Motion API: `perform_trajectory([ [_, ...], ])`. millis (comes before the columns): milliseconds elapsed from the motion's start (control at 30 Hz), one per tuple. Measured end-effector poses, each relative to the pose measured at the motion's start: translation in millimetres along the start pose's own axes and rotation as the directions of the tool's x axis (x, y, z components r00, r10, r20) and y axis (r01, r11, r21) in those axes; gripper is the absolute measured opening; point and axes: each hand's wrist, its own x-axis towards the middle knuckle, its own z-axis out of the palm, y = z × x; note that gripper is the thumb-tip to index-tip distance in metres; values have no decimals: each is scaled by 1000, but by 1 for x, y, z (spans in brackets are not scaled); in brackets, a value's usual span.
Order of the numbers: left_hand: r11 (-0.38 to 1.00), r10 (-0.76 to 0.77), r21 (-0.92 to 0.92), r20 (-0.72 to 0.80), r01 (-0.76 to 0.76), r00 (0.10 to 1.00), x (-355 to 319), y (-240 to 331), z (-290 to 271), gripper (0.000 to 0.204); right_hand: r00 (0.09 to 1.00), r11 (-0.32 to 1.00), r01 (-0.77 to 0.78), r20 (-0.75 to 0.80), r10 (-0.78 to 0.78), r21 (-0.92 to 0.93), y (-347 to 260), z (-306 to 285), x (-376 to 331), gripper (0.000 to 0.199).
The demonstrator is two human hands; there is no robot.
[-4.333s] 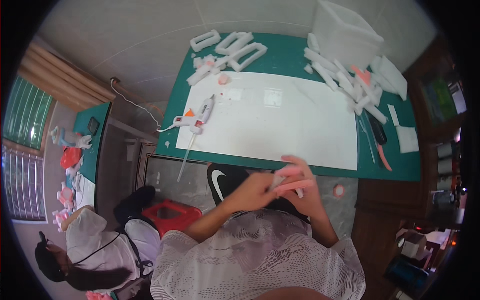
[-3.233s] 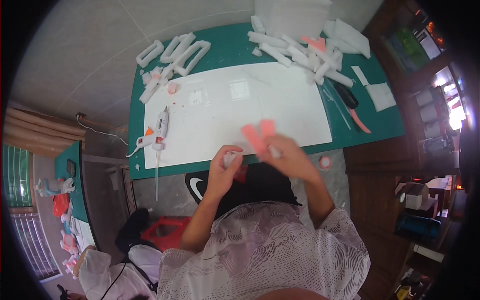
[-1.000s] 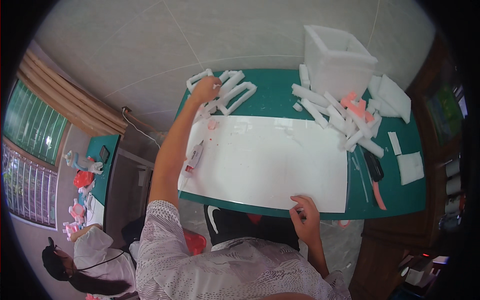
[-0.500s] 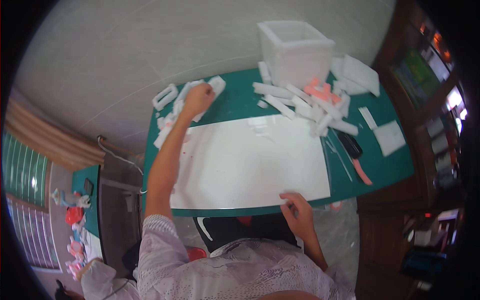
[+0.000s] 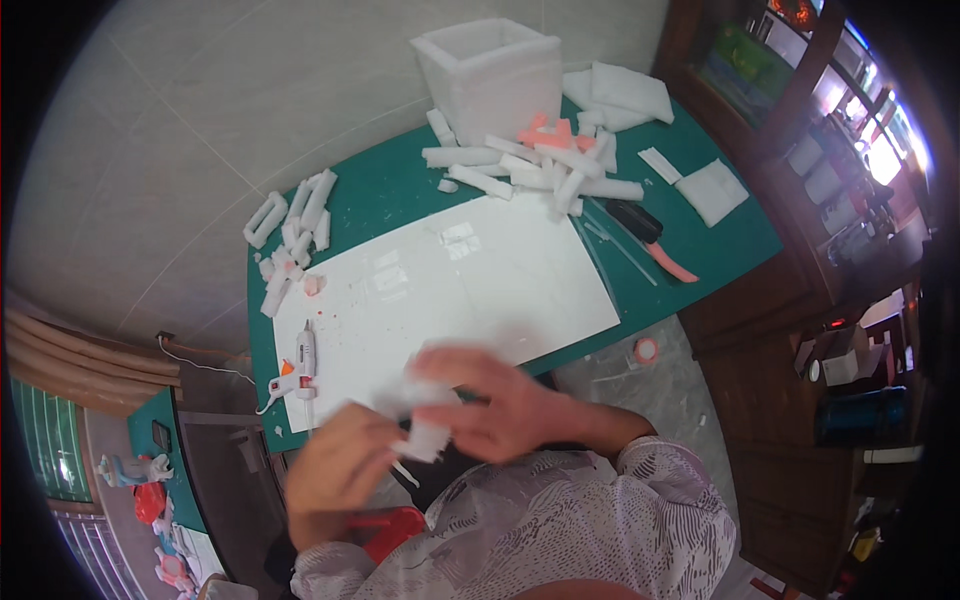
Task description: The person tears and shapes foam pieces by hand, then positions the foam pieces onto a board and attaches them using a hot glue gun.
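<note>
Across the pale tiled floor [image 5: 200, 130], a green cutting mat [image 5: 390, 190] is covering the low table, and a big white sheet [image 5: 470, 290] is lying flat on its middle. White foam strips [image 5: 530, 170] are sprawling in a loose pile at the far edge, a few coral-pink pieces [image 5: 548, 132] mixed in, just before a square, open-topped white foam box [image 5: 490, 65]. More short foam pieces [image 5: 295, 225] are clustering at the mat's left end. A white glue gun [image 5: 300, 365] is resting on the sheet's near-left corner, cord trailing off. A black-handled utility knife [image 5: 650, 240] with a pink tip is lying right of the sheet. Dark wooden cabinets [image 5: 800, 200] are lining the right side.

Near the table's front edge, both hands are blurring: the left hand [image 5: 335, 465] and right hand [image 5: 490, 400] are closing together on a small white foam piece [image 5: 425, 430], held over the lap.
</note>
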Motion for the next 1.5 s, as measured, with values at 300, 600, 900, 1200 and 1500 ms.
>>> perform_trajectory([
  [300, 760, -411, -565, -35, 321, 911, -77, -33, 95, 22, 934, 973, -192, 281, 222, -129, -15, 59, -60, 33],
  [600, 834, -532, -303, -218, 461, 818, -66, -50, 121, 25, 922, 934, -176, 278, 267, -312, -7, 77, -63, 20],
  [900, 768, -429, -549, -57, 330, 902, -82, -49, 113, 19, 911, 982, -13, 402, 89, -189, -13, 59, -56, 17],
  [1200, 398, -482, -886, -424, -239, 767, -138, -84, 99, 40, 589, 587, -808, 68, 805, 45, 12, 8, -62, 8],
  [1500, 169, -246, -958, 187, 233, 951, -62, -74, 155, 68, 999, 996, 50, 25, -48, -70, 5, 58, -58, 13],
])
